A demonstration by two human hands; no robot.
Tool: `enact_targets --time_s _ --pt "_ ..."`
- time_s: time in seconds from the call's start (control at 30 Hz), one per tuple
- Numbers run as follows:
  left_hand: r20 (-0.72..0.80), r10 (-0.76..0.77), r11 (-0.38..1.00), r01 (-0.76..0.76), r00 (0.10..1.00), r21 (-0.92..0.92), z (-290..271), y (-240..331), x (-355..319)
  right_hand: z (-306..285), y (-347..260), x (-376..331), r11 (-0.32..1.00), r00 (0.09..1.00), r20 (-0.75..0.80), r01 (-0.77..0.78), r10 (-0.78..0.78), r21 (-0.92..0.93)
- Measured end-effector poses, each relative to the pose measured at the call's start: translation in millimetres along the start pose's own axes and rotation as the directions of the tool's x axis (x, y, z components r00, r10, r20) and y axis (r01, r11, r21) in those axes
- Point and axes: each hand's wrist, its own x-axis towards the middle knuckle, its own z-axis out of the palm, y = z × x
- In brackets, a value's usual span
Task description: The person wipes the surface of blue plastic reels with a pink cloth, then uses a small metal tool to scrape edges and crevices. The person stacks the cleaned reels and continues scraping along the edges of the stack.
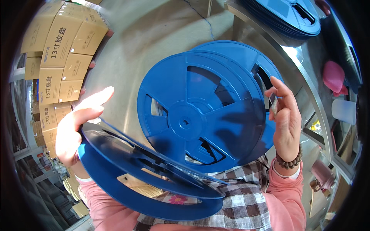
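Note:
My left hand (83, 123) grips the rim of a tilted blue plastic reel (115, 181), its thumb and fingers stretched along the edge. Two or more round flanges show there, fanned apart, with cut-out windows through them. Beyond it, a second blue reel (187, 121) faces me, with a small centre hole and wide windows; another blue reel (235, 46) lies partly hidden behind. At their right side, my right hand (285, 115) is raised with thumb and fingers curled together. A small pale, shiny bit shows between the fingertips; I cannot make out what it is.
Stacked brown cartons (63, 50) stand at the far left. At the upper right, a metal-edged table (296, 65) carries a pile of blue reels (277, 15). A pink cloth-like item (333, 77) and a whitish container (343, 111) are at the right. A checked apron (246, 204) covers my lap.

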Motion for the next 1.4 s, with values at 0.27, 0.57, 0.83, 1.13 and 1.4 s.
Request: enact_targets --time_s 0.27,0.57,0.83,1.13,1.4 --pt "-0.112 0.130 0.968 -0.151 0.985 -0.199 21.6 8.9 8.8 53.8 -36.8 28.5 0.983 0.754 0.656 -0.141 0.028 0.120" --pt "0.102 0.362 0.909 -0.327 0.926 -0.257 1.8 -20.2 14.1 115.2 -36.6 47.2 0.916 0.633 0.674 0.357 -0.380 0.182" --pt "-0.206 0.257 0.871 -0.319 0.944 -0.374 33.0 -4.6 11.8 132.5 -38.9 42.5 0.860 0.604 0.658 0.493 -0.449 0.135" --pt "-0.255 0.170 0.922 -0.245 0.952 -0.301 38.6 4.1 16.6 144.9 -28.1 46.6 0.828 0.605 0.611 0.538 -0.511 0.160" --pt "-0.112 0.203 0.884 -0.231 0.973 -0.406 23.7 -7.7 13.0 140.5 -21.9 38.8 0.726 0.541 0.658 0.687 -0.523 0.012"
